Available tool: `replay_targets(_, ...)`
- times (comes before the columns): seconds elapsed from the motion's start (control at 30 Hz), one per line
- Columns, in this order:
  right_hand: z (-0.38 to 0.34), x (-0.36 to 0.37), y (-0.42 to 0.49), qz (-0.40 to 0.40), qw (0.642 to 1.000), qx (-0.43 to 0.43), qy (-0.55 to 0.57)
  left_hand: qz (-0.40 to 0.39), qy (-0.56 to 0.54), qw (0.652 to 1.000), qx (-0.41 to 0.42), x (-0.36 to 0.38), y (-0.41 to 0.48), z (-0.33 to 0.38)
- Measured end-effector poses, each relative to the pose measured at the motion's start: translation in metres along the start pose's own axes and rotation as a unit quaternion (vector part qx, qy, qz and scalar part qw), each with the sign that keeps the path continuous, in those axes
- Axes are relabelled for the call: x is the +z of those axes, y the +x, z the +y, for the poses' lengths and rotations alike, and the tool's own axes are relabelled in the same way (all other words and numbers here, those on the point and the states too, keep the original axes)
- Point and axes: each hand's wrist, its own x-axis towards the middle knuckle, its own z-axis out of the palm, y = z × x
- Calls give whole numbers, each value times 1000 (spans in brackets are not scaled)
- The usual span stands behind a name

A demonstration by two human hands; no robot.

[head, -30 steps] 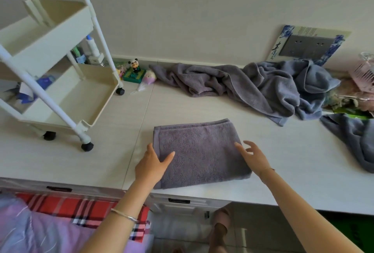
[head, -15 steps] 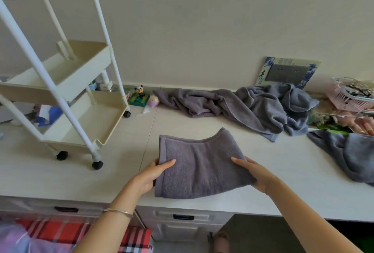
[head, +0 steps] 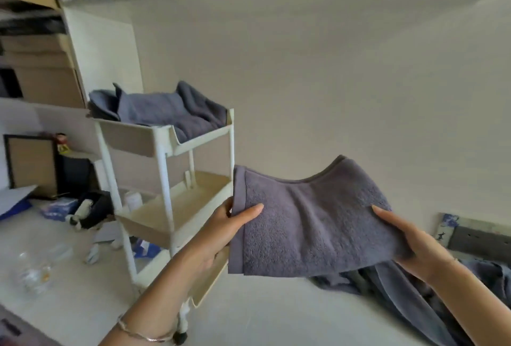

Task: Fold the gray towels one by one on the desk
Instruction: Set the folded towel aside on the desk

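A folded gray towel (head: pixel 309 218) is held up in the air above the white desk (head: pixel 262 315), sagging a little in the middle. My left hand (head: pixel 229 224) grips its left edge, thumb on top. My right hand (head: pixel 403 240) grips its right edge the same way. Loose gray towels (head: pixel 409 298) lie crumpled on the desk below and to the right. More gray towels (head: pixel 166 113) lie in the top tray of the white cart (head: pixel 166 157), just left of the held towel.
The cart's middle tray (head: pixel 177 210) holds no towels. Small clutter and a glass (head: pixel 33 271) sit on the desk at left. A shelf with boxes (head: pixel 36 41) stands far left. A blue-patterned frame (head: pixel 475 235) leans on the wall at right.
Both hands took hold of the folded towel and lifted it off the desk, up and toward the cart. My view swung upward and left, bringing the cart's top tray into sight.
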Motion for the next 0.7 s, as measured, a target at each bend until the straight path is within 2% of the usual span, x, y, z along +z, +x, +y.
replay_targets(0.13,-63,27,40,-68,994,-79,11,45,27,995,80,-17,-1,67)
replay_targets(0.33,-148,106,113,-214,967,-129,-45,180,78,964,179,-62,4,149)
replay_targets(0.47,-192,176,162,-301,940,-152,-57,271,95,933,215,-105,17,184)
replay_targets(0.7,-228,286,256,-369,913,-161,-71,352,93,897,250,-163,55,213)
